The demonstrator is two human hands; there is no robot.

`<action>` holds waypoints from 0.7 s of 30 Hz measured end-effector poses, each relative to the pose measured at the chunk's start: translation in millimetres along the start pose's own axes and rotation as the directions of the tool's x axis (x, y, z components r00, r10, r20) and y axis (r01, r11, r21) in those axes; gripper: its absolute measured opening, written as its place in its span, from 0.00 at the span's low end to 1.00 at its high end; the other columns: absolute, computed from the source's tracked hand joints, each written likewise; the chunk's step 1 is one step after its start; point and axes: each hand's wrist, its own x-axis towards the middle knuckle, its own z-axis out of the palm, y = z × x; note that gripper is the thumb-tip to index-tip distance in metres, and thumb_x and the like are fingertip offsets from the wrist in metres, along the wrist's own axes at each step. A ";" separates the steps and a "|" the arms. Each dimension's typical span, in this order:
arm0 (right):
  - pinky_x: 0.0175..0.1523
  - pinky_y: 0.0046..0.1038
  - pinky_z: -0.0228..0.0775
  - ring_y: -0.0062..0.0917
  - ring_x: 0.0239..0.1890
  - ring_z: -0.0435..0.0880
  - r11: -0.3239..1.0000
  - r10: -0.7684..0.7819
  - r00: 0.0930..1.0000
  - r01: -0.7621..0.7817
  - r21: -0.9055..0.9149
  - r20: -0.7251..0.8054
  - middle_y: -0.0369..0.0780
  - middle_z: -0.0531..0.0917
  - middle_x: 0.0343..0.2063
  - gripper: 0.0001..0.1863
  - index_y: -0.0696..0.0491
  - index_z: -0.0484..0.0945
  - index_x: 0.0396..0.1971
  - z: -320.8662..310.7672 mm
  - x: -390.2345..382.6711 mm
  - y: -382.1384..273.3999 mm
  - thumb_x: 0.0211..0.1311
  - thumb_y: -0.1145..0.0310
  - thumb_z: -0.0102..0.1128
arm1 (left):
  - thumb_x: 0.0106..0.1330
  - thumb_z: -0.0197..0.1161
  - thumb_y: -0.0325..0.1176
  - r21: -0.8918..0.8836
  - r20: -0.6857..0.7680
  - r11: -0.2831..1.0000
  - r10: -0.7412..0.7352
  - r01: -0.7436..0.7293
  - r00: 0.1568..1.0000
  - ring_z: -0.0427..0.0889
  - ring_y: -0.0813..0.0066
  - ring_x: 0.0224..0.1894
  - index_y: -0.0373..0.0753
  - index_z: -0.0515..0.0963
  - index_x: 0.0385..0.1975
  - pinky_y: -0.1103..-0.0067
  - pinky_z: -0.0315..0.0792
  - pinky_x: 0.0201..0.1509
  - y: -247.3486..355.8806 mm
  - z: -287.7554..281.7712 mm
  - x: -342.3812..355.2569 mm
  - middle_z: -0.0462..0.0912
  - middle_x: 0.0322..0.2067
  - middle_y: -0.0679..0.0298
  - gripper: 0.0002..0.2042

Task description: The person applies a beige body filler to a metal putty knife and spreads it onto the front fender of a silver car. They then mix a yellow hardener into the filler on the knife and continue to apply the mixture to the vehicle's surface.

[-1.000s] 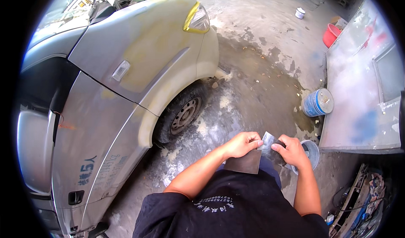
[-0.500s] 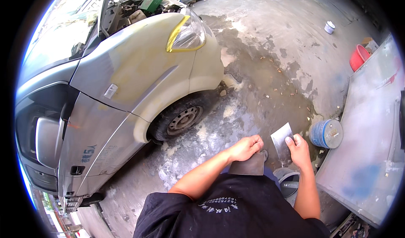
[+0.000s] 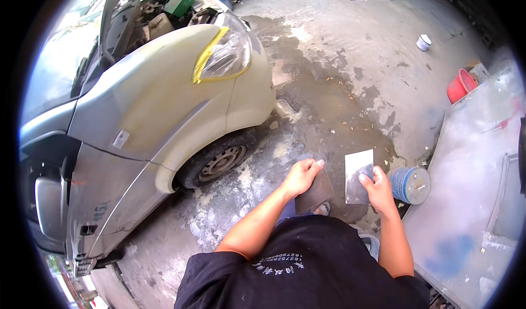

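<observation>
Van [image 3: 181, 106] left; plate [image 3: 359, 166] in right hand [image 3: 379, 193]; drum [image 3: 411, 186], panel [image 3: 471, 188] further right.

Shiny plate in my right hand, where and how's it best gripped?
I'd take the shiny plate by its lower right edge, from the right: it looks flat and thin, so the right hand can pinch it, thumb on its face.

glossy metal plate [image 3: 358, 167], smooth dark sheet [image 3: 318, 191], rough concrete floor [image 3: 402, 100], cloth shirt [image 3: 312, 243]
</observation>
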 end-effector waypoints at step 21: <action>0.37 0.44 0.71 0.54 0.35 0.79 0.962 -0.181 0.761 0.006 -0.273 -0.623 0.57 0.79 0.29 0.21 0.63 0.68 0.44 -44.4 -110.9 19.2 0.56 0.62 0.58 | 0.73 0.48 0.50 -0.124 0.423 0.991 0.101 -0.053 0.901 0.66 0.85 0.19 0.38 0.73 0.26 0.83 0.60 0.21 48.9 141.4 72.5 0.72 0.19 0.72 0.21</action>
